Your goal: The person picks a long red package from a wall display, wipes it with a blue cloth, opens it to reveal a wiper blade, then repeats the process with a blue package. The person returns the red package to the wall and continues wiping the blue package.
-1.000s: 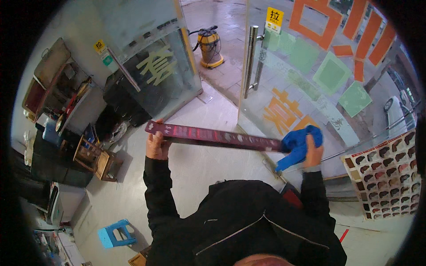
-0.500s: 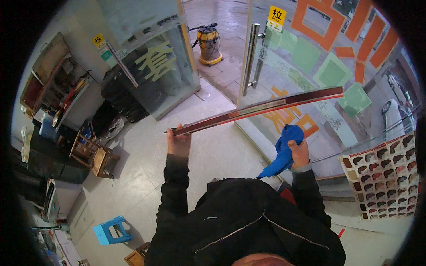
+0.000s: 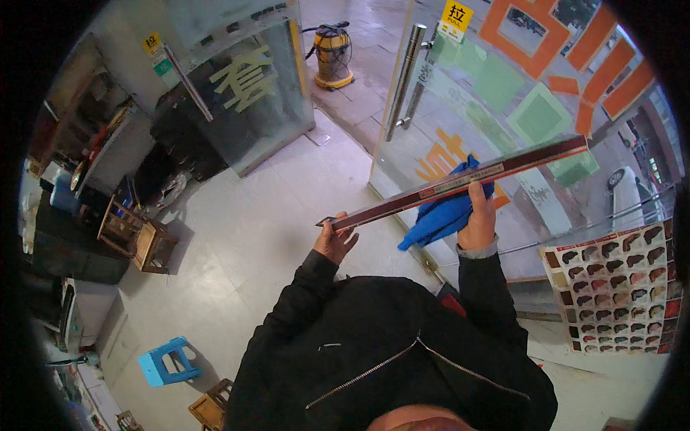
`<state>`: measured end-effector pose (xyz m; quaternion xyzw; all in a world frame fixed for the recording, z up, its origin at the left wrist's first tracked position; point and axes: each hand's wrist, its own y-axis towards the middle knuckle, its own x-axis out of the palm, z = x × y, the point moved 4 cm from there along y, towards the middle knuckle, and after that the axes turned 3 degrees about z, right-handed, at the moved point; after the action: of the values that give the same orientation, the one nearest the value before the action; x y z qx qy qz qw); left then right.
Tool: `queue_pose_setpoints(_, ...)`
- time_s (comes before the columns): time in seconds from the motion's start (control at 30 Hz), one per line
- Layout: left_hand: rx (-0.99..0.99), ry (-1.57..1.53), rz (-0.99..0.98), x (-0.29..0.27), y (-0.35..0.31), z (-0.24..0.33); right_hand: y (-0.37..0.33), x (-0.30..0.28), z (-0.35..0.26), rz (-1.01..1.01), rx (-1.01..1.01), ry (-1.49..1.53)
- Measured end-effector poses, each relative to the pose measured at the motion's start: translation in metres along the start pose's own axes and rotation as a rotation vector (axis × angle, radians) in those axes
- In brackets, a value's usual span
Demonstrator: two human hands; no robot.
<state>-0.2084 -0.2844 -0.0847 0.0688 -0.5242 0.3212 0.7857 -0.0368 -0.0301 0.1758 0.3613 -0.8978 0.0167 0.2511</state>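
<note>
A long, narrow dark-red strip (image 3: 445, 188) with light edges and a pale label slants up to the right in front of me. My left hand (image 3: 336, 243) holds its lower left end between thumb and fingers, some of them spread below it. My right hand (image 3: 478, 221) grips a bunched blue cloth (image 3: 437, 221), its thumb lying against the strip's lower edge. The cloth sits behind the strip, with a corner sticking up above it and a tip hanging to the left. The right hand's other fingers are hidden by the cloth.
A glass door (image 3: 496, 108) with orange and green shapes stands right, a second glass door (image 3: 244, 93) left. Beyond them is a yellow vacuum cleaner (image 3: 333, 59). A wooden chair (image 3: 140, 233), a blue stool (image 3: 170, 361) and a poster (image 3: 614, 291) surround me.
The left hand and its end of the strip have shifted right and slightly down. The right hand has risen with the cloth, which now meets the strip from behind.
</note>
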Motion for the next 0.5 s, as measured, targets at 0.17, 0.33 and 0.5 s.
queue_pose_setpoints(0.17, 0.03, 0.123, -0.064, 0.001, 0.002, -0.001, 0.005, 0.022, -0.015, -0.031, -0.054, 0.064)
queue_pose_setpoints(0.33, -0.004, 0.242, -0.085, 0.012, -0.002, 0.003, 0.002, 0.034, -0.028, 0.047, -0.065, -0.013)
queue_pose_setpoints(0.5, -0.067, 0.142, -0.091, 0.023, -0.005, 0.002, -0.011, 0.041, -0.037, 0.069, -0.209, -0.101)
